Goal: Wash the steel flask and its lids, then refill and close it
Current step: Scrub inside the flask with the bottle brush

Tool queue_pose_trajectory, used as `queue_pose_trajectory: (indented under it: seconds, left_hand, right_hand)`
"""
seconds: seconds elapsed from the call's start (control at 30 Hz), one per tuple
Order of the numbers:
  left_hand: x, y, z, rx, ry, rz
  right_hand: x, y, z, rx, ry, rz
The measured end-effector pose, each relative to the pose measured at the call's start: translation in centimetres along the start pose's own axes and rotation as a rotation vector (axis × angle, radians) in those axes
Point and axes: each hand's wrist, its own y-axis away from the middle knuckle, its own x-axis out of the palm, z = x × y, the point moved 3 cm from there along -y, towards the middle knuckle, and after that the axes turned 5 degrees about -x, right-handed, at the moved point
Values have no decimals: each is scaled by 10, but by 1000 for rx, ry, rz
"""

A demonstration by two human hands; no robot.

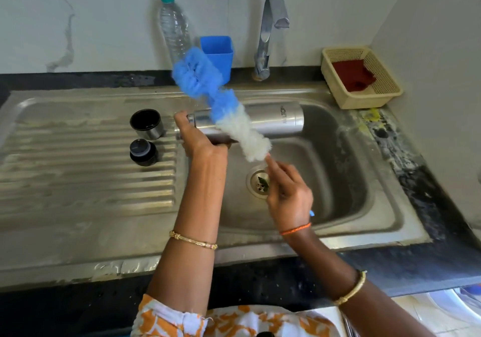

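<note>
A single head-worn wide-angle camera looks forward and steeply down, close over a steel sink (338, 206), the tiled wall (104, 24) bounding the frame's top.

Your bottle brush (223, 102) is motion-blurred; its handle is hidden within your right hand (287, 196). It crosses the steel flask (273, 118), whose mouth, toward nine o'clock, your left hand (197, 139) hides.
</note>
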Motion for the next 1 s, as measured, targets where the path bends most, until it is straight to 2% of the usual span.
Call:
queue_pose_trajectory:
  seconds: [0.1, 0.17, 0.23, 0.33, 0.4, 0.5, 0.57, 0.67, 0.8, 0.87, 0.97, 1.0]
  left_hand:
    - [8, -1, -14, -12, 49, 30]
    - [7, -1, -19, 25, 42, 5]
    - [4, 2, -22, 46, 27, -3]
    - [-2, 6, -25, 64, -1, 13]
    - [-3, 8, -26, 93, -18, 65]
    - [-2, 11, -25, 202, -88, 131]
    - [1, 16, -26, 250, -120, 185]
    - [7, 24, -26, 253, -73, 354]
    - [12, 29, -22, 244, 15, 525]
    - [10, 26, -22, 220, -42, 474]
    - [5, 18, -17, 94, -246, 171]
    - [2, 16, -15, 48, -228, 95]
  right_hand:
    - [-21, 6, -34, -8, 63, -57]
    - [-31, 14, -46, 64, 76, -87]
    - [-39, 18, -54, 199, 43, -120]
    - [-48, 1, -59, 529, -29, -151]
    - [-50, -19, -56, 672, -77, -85]
    - [-48, -48, -44, 694, -161, 73]
    - [-42, -58, -36, 782, -233, 210]
    - [-27, -59, -25, 981, -472, 415]
    - [-16, -58, -22, 1102, -841, 436]
    - [-16, -58, -25, 1077, -913, 387]
    - [-18, -60, -31, 938, -935, 298]
    - [-20, -60, -31, 888, -903, 302]
